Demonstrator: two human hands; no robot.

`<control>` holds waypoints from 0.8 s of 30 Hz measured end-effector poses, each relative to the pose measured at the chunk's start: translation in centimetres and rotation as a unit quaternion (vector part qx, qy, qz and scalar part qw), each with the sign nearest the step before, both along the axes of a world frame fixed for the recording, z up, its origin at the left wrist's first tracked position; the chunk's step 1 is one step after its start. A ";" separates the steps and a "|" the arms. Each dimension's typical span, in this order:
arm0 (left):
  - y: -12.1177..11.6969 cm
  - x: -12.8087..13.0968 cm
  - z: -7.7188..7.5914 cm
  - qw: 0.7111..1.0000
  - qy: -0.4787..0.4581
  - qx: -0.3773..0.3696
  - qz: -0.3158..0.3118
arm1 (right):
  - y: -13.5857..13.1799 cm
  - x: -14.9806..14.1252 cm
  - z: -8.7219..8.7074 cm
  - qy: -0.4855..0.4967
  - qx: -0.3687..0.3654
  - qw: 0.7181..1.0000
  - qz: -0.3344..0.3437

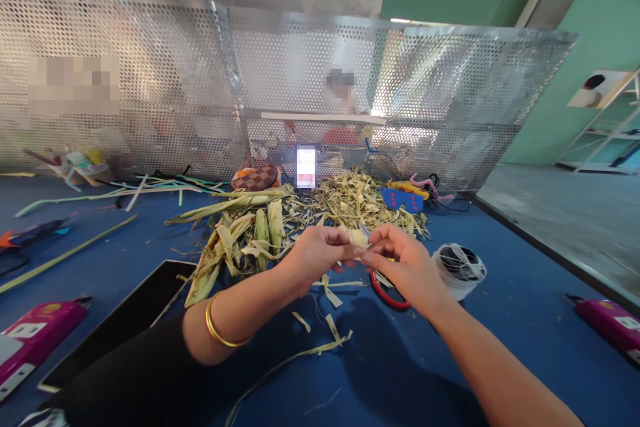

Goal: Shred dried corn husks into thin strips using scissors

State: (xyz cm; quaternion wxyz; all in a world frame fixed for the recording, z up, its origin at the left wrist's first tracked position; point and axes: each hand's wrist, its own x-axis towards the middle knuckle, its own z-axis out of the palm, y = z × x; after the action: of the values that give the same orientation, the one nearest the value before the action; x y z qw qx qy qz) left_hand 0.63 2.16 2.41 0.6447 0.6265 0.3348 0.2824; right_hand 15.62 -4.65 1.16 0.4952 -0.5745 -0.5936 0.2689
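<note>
My left hand [317, 255] pinches a small pale piece of corn husk [357, 237] between thumb and fingers. Facing it, my right hand [407, 267] is closed on the same piece from the other side; the fingertips almost meet and partly hide it. Under my right hand lies a pair of scissors [384, 295] with red handles, partly covered. A spool of white thread [459, 270] stands just to the right. Beyond my hands are a heap of shredded husk [353, 195] and, further left, a pile of long corn husks [227, 240].
Cut husk strips [331, 293] lie on the blue table [290, 393]. A dark phone-like slab [125, 320] and a magenta power strip [43, 340] are at left, another power strip [610, 323] at right. A perforated metal screen [170, 80] borders the back; a person shows blurred behind it.
</note>
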 end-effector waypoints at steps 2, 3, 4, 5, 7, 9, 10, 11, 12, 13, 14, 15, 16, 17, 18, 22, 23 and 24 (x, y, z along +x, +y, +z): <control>0.1 -0.1 0.1 1.000 -0.008 -0.025 0.003 | -0.1 0.3 0.1 -0.010 0.029 1.000 -0.002; 0.1 -0.1 0.2 0.999 -0.015 -0.041 0.005 | -0.1 0.4 0.1 -0.029 0.062 0.998 -0.013; 0.1 -0.1 0.3 0.998 -0.022 -0.056 0.009 | -0.2 0.5 0.2 -0.058 0.105 0.992 -0.026; 0.0 -0.2 0.4 0.997 -0.028 -0.068 0.013 | -0.3 0.6 0.3 -0.094 0.155 0.983 -0.035; 0.0 -0.2 0.6 0.995 -0.035 -0.088 0.020 | -0.4 0.6 0.3 -0.171 0.242 0.954 -0.039; -0.1 -0.2 0.7 0.993 -0.035 -0.107 0.020 | -0.4 0.4 0.2 -0.233 0.287 0.929 -0.029; -0.2 -0.2 0.7 0.993 -0.033 -0.116 0.019 | -0.4 0.3 0.1 -0.256 0.299 0.919 -0.029; -0.2 -0.3 0.8 0.992 -0.030 -0.124 0.016 | -0.4 0.2 0.0 -0.273 0.309 0.911 -0.032; -0.3 -0.3 0.8 0.991 -0.029 -0.130 0.014 | -0.4 0.1 -0.1 -0.285 0.316 0.904 -0.035; -0.3 -0.3 0.8 0.990 -0.028 -0.135 0.012 | -0.3 0.0 -0.2 -0.292 0.322 0.900 -0.037; -0.3 -0.3 0.8 0.990 -0.029 -0.140 0.010 | -0.3 0.0 -0.3 -0.297 0.327 0.896 -0.038; -0.3 -0.3 0.8 0.989 -0.032 -0.145 0.009 | -0.2 0.0 -0.4 -0.302 0.332 0.893 -0.039; -0.3 -0.3 0.8 0.988 -0.034 -0.150 0.008 | -0.2 0.0 -0.4 -0.306 0.336 0.890 -0.041; -0.4 -0.4 0.8 0.987 -0.037 -0.155 0.008 | -0.2 0.0 -0.4 -0.313 0.342 0.885 -0.043; -0.4 -0.4 0.8 0.987 -0.039 -0.158 0.008 | -0.2 0.0 -0.4 -0.320 0.346 0.881 -0.044; -0.4 -0.3 0.6 0.987 -0.048 -0.150 0.010 | -0.2 0.0 -0.4 -0.339 0.347 0.873 -0.054; -0.4 -0.2 0.5 0.989 -0.050 -0.141 0.011 | -0.2 0.0 -0.4 -0.337 0.345 0.874 -0.059; -0.4 -0.2 0.5 0.990 -0.052 -0.133 0.012 | -0.2 0.0 -0.4 -0.333 0.343 0.876 -0.066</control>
State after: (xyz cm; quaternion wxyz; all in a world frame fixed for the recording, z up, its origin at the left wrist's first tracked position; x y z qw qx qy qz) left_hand 0.47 1.74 2.87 0.7351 0.5157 0.3433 0.2753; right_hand 15.64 -4.88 0.78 0.4509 -0.4620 -0.7392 -0.1920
